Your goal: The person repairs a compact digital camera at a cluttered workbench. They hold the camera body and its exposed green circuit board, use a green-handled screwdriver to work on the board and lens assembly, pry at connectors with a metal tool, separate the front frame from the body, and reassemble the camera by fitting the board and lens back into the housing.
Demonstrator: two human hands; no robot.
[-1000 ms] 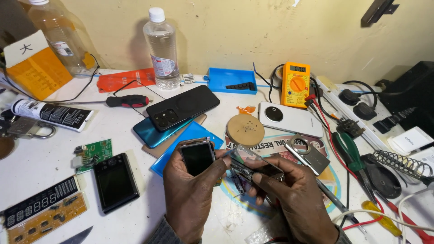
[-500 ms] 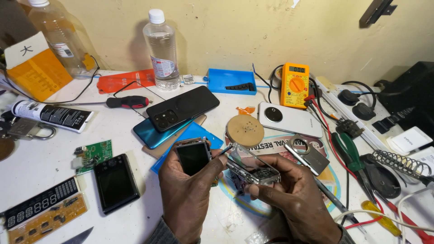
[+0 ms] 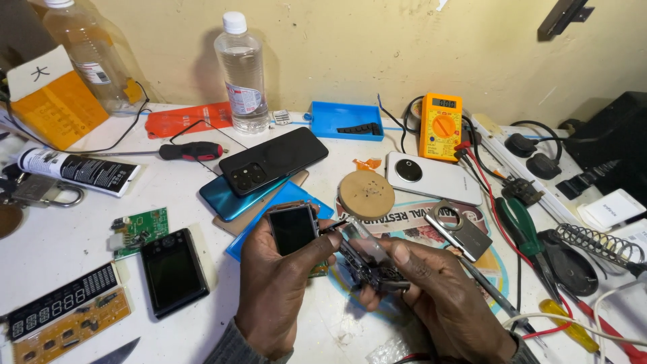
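From the head camera, the left hand (image 3: 280, 296) is closed around a small dark screen (image 3: 292, 229), thumb along its right edge, held upright just above the white table (image 3: 60, 236). The right hand (image 3: 431, 296) pinches a small opened phone body (image 3: 367, 259) between thumb and fingers, tilted toward the screen. The two parts sit close together; something thin seems to run between them, possibly a tool or a cable, but the view is too blurred there to tell which.

Behind the hands lie a black phone (image 3: 273, 160) stacked on a teal phone (image 3: 236, 195), a round wooden disc (image 3: 366, 194), a white phone (image 3: 431, 177), an orange meter (image 3: 441, 125) and a water bottle (image 3: 241, 74). A second dark screen (image 3: 173, 271) and a green circuit board (image 3: 140, 230) lie to the left.

The risk, as I judge it, is pulling the two pieces apart too far: if a cable does join them, it could tear. A loose grip could also drop the screen onto the cluttered table.
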